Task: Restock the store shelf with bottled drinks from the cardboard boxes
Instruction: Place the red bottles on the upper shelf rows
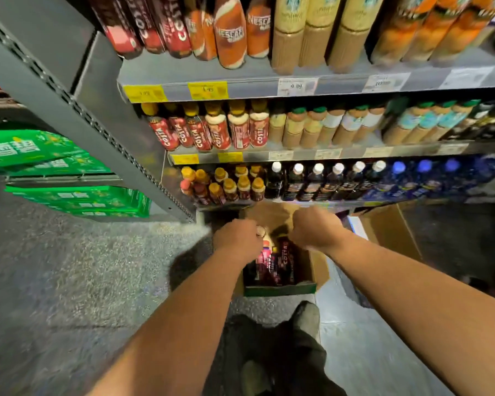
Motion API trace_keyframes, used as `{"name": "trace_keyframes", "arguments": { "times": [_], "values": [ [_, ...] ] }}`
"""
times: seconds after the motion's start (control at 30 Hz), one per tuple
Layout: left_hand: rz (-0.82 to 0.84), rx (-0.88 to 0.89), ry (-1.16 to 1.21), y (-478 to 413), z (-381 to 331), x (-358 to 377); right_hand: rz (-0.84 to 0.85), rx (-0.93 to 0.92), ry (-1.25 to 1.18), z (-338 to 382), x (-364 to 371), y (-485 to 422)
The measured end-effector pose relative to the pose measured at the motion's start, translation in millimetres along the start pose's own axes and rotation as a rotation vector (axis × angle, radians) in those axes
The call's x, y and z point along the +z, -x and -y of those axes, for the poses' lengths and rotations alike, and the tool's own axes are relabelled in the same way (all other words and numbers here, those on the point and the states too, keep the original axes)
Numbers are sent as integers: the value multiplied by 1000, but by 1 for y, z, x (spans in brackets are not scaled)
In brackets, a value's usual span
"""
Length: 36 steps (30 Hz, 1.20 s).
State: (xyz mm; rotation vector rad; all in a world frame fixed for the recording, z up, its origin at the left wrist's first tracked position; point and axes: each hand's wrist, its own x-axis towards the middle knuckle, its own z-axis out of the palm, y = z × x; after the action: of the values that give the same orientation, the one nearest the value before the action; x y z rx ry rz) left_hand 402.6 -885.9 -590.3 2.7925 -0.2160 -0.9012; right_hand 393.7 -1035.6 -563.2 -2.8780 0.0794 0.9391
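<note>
A: Both hands are down in the open brown cardboard box with the green front edge [280, 290]. The left hand [236, 238] looks curled over the pale cap of a dark-red labelled plastic coffee bottle [265, 258]; whether the right hand [315, 231] grips anything, I cannot tell.

B: Risk?

A: Lifting by the cap alone could let it slip onto the bottles just below the fingers.
</note>
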Motion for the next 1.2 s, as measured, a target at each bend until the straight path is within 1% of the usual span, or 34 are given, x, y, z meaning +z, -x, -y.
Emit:
{"name": "trace_keyframes", "arguments": {
  "times": [0.13, 0.23, 0.4, 0.6, 0.7, 0.77, 0.8, 0.87, 0.9, 0.93, 1.0, 1.03, 1.2],
  "values": [
    [30, -45, 65, -36, -5, 37, 152, 82, -114, -27, 38, -41],
    [98, -59, 99, -63, -6, 71, 216, 157, -227, -42, 75, -70],
    [152, -60, 173, -114, 8, 134, 262, 248, -357, -52, 147, -116],
    [121, -127, 297, -193, 43, 216, 335, 396, -550, -45, 238, -174],
    [144, -133, 355, -228, 54, 252, 354, 493, -646, -44, 282, -203],
    [186, -197, 464, -251, 56, 273, 352, 574, -701, -44, 310, -222],
    [196, -278, 550, -265, 57, 284, 350, 614, -718, -45, 325, -231],
    [206, -532, 783, -289, 58, 303, 343, 696, -744, -48, 352, -249],
    [235, -656, 924, -299, 60, 311, 346, 724, -752, -50, 364, -258],
    [280, -744, 1069, -305, 61, 316, 355, 747, -764, -51, 375, -265],
    [360, -831, 1313, -316, 62, 322, 361, 779, -797, -54, 394, -279],
    [384, -858, 1396, -320, 63, 325, 360, 784, -806, -56, 402, -285],
    [366, -941, 1636, -347, 57, 331, 308, 827, -860, -64, 433, -316]
  ]
}}
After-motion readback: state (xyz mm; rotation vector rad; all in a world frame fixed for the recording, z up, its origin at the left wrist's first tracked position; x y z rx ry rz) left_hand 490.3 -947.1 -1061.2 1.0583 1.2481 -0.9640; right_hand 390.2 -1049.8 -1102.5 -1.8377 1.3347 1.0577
